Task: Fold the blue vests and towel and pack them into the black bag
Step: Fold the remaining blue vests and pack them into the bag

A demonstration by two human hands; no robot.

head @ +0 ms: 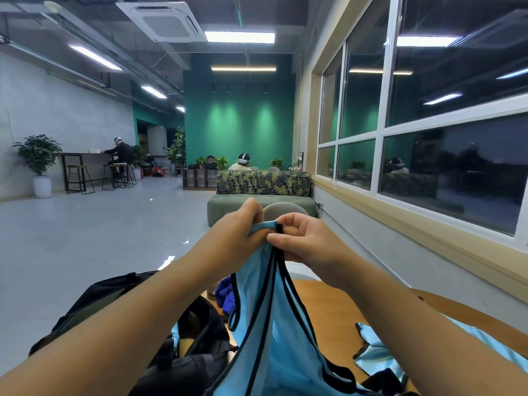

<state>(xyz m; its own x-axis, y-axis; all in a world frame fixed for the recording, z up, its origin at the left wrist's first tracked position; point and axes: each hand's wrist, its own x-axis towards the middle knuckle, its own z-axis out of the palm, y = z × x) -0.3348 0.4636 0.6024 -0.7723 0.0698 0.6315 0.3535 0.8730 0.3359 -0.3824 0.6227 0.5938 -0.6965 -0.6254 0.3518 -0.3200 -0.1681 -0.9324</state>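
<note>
I hold a light blue vest (281, 324) with black trim up in the air in front of me. My left hand (243, 232) grips its shoulder straps from the left. My right hand (307, 241) pinches the same straps from the right, and the two hands touch. The vest hangs down over a wooden table (337, 304). A second blue vest (380, 352) lies on the table at the lower right. The black bag (197, 335) stands open at the lower left, beside the table. A darker blue cloth (224, 294) lies behind the hanging vest.
A green sofa (228, 207) with leaf-patterned cushions stands ahead, a grey round chair back (281, 208) just behind my hands. Windows line the wall on the right. The tiled floor spreads to the left. Seated people are far off at the back.
</note>
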